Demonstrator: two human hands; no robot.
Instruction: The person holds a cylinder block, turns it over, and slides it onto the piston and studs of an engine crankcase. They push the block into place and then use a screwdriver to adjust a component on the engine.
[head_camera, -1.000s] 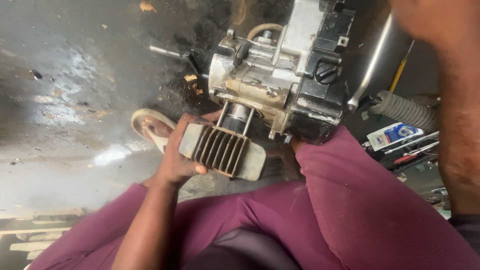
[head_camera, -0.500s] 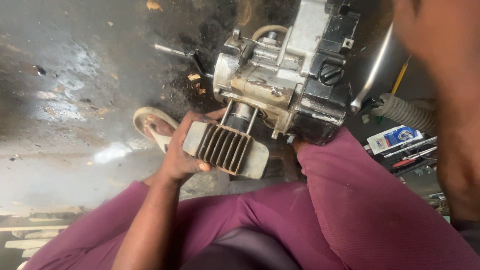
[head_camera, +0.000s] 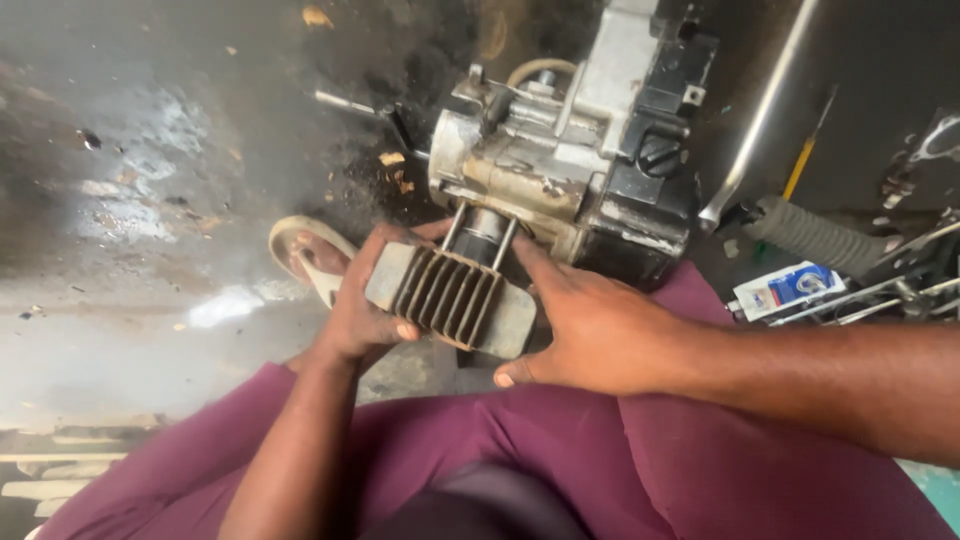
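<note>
2 hands (head_camera: 365, 300) (head_camera: 590, 325), 1 engine (head_camera: 570, 160), 1 finned cylinder (head_camera: 450, 300), maybe 2 studs (head_camera: 455, 225).

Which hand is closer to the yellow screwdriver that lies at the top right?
The right hand. It rests on the finned cylinder, on the side toward the yellow screwdriver. The left hand grips the cylinder's far side.

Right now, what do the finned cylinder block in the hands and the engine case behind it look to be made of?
Finned cylinder block: apparently cast metal, likely aluminium; dull grey, grimy between fins. Engine case: cast metal too, pale silver, stained, with black parts, perhaps painted or plastic.
</note>
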